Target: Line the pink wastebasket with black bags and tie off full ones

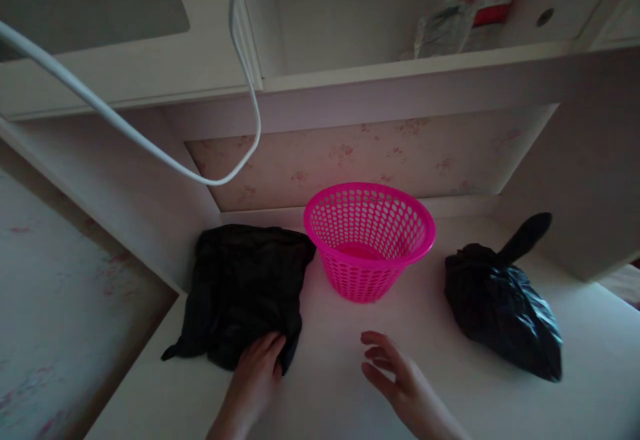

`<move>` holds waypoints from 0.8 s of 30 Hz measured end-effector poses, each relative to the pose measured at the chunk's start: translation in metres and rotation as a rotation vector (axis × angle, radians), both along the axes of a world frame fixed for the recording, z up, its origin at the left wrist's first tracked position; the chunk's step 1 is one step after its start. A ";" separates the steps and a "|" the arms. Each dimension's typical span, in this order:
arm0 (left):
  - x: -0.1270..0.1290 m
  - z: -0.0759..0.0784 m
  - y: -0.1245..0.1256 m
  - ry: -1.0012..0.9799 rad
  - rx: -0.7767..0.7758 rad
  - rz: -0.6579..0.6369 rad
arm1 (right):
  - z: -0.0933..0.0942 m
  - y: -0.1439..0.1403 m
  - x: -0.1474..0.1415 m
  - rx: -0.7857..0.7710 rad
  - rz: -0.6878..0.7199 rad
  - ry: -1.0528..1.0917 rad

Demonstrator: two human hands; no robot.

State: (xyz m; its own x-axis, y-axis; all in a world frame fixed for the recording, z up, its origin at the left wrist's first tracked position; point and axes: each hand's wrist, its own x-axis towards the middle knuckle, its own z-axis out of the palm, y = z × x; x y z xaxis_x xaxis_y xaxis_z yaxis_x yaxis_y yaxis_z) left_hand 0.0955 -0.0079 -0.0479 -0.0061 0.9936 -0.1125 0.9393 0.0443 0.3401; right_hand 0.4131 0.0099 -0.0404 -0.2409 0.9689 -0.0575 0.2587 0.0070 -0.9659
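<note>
My left hand (257, 367) is at the near edge of a folded black cloth bag (250, 287) on the left of the white surface. Its fingers rest over the fabric and its thumb lies by the edge, pinching it. My right hand (393, 377) hovers over the surface with curved fingers apart, holding nothing. In front of it, towards the wall, stands an upright pink plastic basket (367, 280) with holes in its sides. No contents show in the basket. Farther right lies a filled, knotted black plastic bag (505, 313), its twisted end sticking up.
A white cable (150, 150) loops down across the upper left. Above the white tabletop (330, 387) is an open cabinet shelf (350, 80) holding a clear plastic package (445, 27) and a red-and-green pack (495, 0). Side panels and flowered wallpaper (340, 160) enclose the back.
</note>
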 end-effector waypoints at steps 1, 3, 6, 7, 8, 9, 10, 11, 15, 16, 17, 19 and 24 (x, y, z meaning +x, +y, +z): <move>-0.004 -0.001 -0.010 -0.017 -0.025 -0.011 | -0.001 0.003 -0.007 -0.058 0.038 0.032; -0.015 -0.001 -0.029 -0.075 -0.068 -0.042 | -0.005 0.012 -0.020 -0.148 0.077 0.091; -0.035 0.004 -0.048 -0.173 -0.092 -0.047 | -0.014 0.032 -0.035 -0.243 0.025 0.123; -0.040 0.009 -0.052 -0.188 -0.109 -0.032 | -0.017 0.038 -0.040 -0.272 -0.008 0.122; -0.044 0.015 -0.055 -0.199 -0.140 -0.018 | -0.019 0.044 -0.045 -0.301 -0.034 0.122; -0.047 0.022 -0.057 -0.209 -0.184 -0.007 | -0.021 0.049 -0.050 -0.327 -0.047 0.124; -0.050 0.030 -0.058 -0.227 -0.230 -0.004 | -0.021 0.052 -0.054 -0.350 -0.045 0.132; -0.053 0.038 -0.058 -0.258 -0.263 -0.008 | -0.021 0.054 -0.059 -0.369 -0.029 0.145; -0.079 0.067 -0.035 -0.428 -0.119 0.161 | -0.009 0.056 -0.077 -0.434 0.007 0.188; -0.091 0.073 -0.024 -0.448 -0.020 0.256 | -0.005 0.057 -0.081 -0.444 -0.006 0.198; -0.104 0.078 -0.009 -0.449 0.091 0.363 | -0.002 0.058 -0.084 -0.449 -0.017 0.208; -0.131 0.086 0.025 -0.368 0.305 0.503 | 0.004 0.061 -0.092 -0.452 -0.012 0.228; -0.167 0.084 0.106 -0.143 0.417 0.597 | 0.006 0.074 -0.116 -0.477 0.137 0.358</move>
State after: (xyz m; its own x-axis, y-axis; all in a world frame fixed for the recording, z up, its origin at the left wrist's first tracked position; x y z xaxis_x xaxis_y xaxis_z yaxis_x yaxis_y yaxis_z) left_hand -0.0712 0.0977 0.0357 -0.5723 0.7861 0.2335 0.7411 0.3739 0.5577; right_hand 0.2973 0.0843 -0.0347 -0.4461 0.8152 -0.3694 -0.0557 -0.4373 -0.8976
